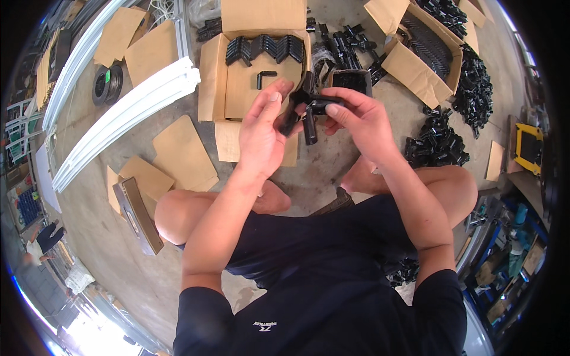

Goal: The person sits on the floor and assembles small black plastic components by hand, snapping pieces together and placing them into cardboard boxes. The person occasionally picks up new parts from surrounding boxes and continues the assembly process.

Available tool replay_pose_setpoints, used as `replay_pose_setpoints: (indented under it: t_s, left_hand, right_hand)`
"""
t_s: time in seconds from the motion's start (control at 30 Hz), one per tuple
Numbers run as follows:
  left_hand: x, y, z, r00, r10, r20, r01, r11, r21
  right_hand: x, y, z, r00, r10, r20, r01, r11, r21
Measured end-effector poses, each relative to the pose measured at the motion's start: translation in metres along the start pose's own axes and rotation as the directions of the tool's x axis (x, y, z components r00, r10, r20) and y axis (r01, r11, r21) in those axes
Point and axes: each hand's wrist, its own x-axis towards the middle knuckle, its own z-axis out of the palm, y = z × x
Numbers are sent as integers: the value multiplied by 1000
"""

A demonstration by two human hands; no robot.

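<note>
Both hands are raised in front of me, near the open cardboard box. My left hand is closed around dark black pieces; their exact shape is partly hidden by the fingers. Between thumb and fingers, my right hand pinches a black elbow fitting, one arm of which points down. The pieces in the two hands overlap and seem to touch. Inside the box, nested black elbow fittings line the far side, and a single elbow fitting lies apart on the cardboard bottom.
A second cardboard box of nested fittings stands at the far right. Heaps of black fittings lie on the floor beside it. A small dark bin is behind my right hand. White rails and cardboard sheets lie to the left.
</note>
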Motion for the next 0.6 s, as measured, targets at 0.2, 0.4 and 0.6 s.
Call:
replay_pose_setpoints:
  t_s: [0.2, 0.4, 0.6]
  left_hand:
    - [-7, 19, 3, 925, 150, 349, -226, 955, 191]
    - [-15, 16, -1, 875, 229, 426, -454, 690, 563]
    - [-9, 12, -2, 765, 329, 554, -644, 424, 636]
  right_hand:
    - [-4, -26, -13, 998, 57, 36, -63, 977, 203]
    - [-12, -41, -15, 981, 167, 94, -182, 966, 183]
    - [-16, -36, -13, 965, 241, 106, -250, 964, 89]
